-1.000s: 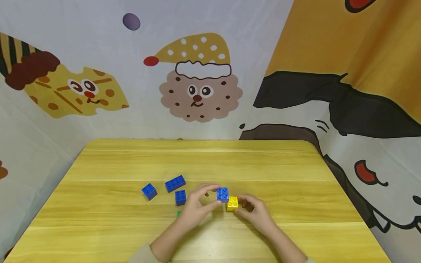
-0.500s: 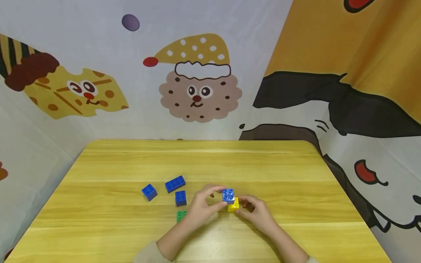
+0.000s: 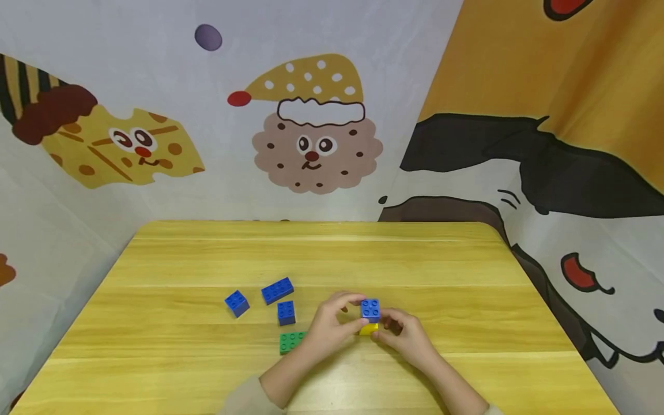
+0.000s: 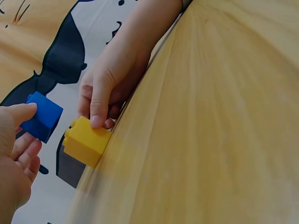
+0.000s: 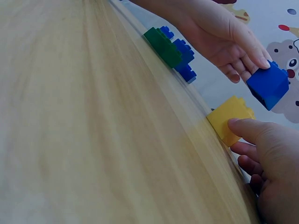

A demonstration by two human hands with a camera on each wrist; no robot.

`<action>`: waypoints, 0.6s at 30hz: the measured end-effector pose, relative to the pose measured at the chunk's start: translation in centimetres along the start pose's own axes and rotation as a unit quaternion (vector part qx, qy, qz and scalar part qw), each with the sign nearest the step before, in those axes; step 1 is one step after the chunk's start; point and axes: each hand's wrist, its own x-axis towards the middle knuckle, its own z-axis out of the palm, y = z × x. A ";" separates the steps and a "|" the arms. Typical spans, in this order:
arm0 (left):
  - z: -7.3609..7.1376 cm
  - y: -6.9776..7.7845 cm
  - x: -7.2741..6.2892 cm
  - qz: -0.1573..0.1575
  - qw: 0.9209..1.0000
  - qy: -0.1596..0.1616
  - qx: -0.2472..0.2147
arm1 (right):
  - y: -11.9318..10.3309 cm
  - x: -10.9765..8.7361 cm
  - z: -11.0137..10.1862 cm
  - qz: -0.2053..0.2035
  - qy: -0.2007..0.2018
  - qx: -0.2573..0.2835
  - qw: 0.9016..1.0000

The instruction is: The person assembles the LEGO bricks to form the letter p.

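Observation:
My left hand (image 3: 332, 325) pinches a blue two-by-two toy brick (image 3: 370, 310) between thumb and fingers. The brick is held studs up, right above a yellow brick (image 3: 369, 329) that stands on the table. In the left wrist view a gap shows between the blue brick (image 4: 43, 116) and the studs of the yellow brick (image 4: 86, 141). My right hand (image 3: 410, 340) grips the yellow brick from the right, its thumb on the near side in the right wrist view. From above, the blue brick hides most of the yellow one's top.
Left of my hands on the wooden table (image 3: 171, 346) lie a long blue brick (image 3: 277, 290), a square blue brick (image 3: 286, 312) and another blue brick (image 3: 237, 303) farther left. A green brick (image 3: 292, 342) is partly covered by my left forearm. A cartoon-printed cloth (image 3: 218, 144) hangs behind the table.
My left hand has carried the blue brick rightward, from beside the yellow brick to directly over it. More of the green brick now shows. My right hand has stayed nearly still on the yellow brick.

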 end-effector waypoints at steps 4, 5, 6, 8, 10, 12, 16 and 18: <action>0.2 -0.1 0.1 0.000 1.000 -0.002 -0.003 | 1.1 0.0 0.2 -0.004 0.003 0.003 1.000; 0.3 -0.2 0.1 0.000 1.000 -0.003 0.000 | 1.6 0.0 0.3 -0.005 0.004 0.005 1.000; 0.3 -0.2 0.1 -0.001 1.000 -0.004 0.001 | 2.2 0.0 0.3 -0.006 0.005 0.008 1.000; 0.4 -0.4 0.0 -0.003 1.000 -0.005 0.003 | 2.4 0.0 0.3 -0.013 0.006 0.014 1.000; 0.5 -0.5 -0.1 -0.009 1.000 -0.007 0.003 | 2.5 0.0 0.3 -0.017 0.006 0.018 1.000; 0.6 -0.6 -0.1 -0.012 1.000 -0.008 0.002 | 2.5 0.0 0.2 -0.017 0.006 0.017 1.000; 0.7 -0.9 -0.1 -0.007 1.000 -0.007 0.000 | 2.6 0.0 0.2 -0.011 0.001 0.010 1.000; 0.7 -1.0 -0.1 -0.001 1.000 -0.005 -0.002 | 2.6 0.0 0.2 -0.011 0.002 0.007 1.000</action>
